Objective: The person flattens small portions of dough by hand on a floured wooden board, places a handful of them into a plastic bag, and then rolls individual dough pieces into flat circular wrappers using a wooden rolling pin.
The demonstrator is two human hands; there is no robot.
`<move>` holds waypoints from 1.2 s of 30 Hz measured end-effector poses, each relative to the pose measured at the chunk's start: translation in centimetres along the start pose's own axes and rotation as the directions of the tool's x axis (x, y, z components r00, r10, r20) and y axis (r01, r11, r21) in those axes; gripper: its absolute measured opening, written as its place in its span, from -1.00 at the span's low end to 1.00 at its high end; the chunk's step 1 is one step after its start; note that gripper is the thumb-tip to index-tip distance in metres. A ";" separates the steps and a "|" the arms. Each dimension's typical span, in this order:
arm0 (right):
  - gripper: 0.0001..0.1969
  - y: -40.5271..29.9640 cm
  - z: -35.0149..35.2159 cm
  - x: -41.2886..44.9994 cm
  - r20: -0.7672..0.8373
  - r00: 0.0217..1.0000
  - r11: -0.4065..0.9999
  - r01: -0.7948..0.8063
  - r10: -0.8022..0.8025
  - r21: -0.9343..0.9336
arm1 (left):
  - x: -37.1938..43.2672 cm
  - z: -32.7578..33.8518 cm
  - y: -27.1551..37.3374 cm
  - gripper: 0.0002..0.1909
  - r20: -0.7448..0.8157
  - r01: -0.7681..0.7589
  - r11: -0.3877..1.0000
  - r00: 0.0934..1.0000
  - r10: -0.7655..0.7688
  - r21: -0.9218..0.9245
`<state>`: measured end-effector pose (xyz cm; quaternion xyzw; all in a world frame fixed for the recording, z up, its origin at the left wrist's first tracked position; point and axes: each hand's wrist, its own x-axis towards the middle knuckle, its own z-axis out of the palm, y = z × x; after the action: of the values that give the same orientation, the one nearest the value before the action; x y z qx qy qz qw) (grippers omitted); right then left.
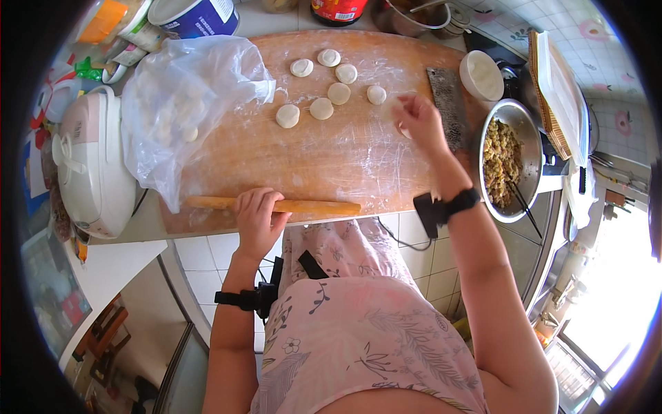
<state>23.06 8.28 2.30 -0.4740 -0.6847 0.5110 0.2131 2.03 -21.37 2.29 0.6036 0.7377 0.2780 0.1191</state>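
My left hand [260, 215] is closed over a wooden rolling pin [323, 207] that lies along the front edge of a floured wooden board [310, 160]. At the board's right side, my right hand [421, 124] hovers with curled fingers. A pale, blurred dough round [389, 109] shows at its fingertips; whether the fingers pinch it is unclear. Another bit of dough [405, 131] is partly hidden under this hand. Several small flattened dough discs [321, 108] are scattered over the far half of the board. A metal dough scraper or blade [446, 106] lies just beyond my right hand.
A clear plastic bag [170, 108] with pale lumps inside covers the board's left. Beside it stands a white rice cooker [93, 165]. To the right are a white bowl [481, 76] and a steel bowl [527, 150] of chopped filling [499, 160] with chopsticks [526, 209]. Jars and tubs line the back.
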 end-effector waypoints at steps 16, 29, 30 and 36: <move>-0.66 -0.4 1.8 7.6 0.138 0.975 0.898 0.213 -0.172 -0.385 | 0.2 -0.1 0.2 -0.65 0.018 0.034 0.999 0.999 -0.034 0.011; -0.16 -2.1 8.1 -1.4 0.444 0.894 0.169 0.447 -0.055 -0.879 | 0.2 -0.2 0.0 -0.65 0.036 0.038 0.999 0.999 -0.039 0.019; -0.15 -2.2 9.0 -3.3 0.498 0.867 0.181 0.488 0.011 -0.854 | 0.2 -0.2 0.0 -0.65 0.028 0.031 1.000 0.999 -0.031 0.006; -0.15 -1.2 10.5 -9.4 0.651 0.722 0.371 0.686 -0.235 -0.626 | -0.2 -0.3 0.2 -0.67 0.036 0.021 1.000 0.999 -0.021 0.006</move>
<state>18.72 -5.17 1.13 -0.1604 -0.9764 0.1263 -0.0707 2.08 -21.63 2.57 0.6012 0.7425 0.2636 0.1336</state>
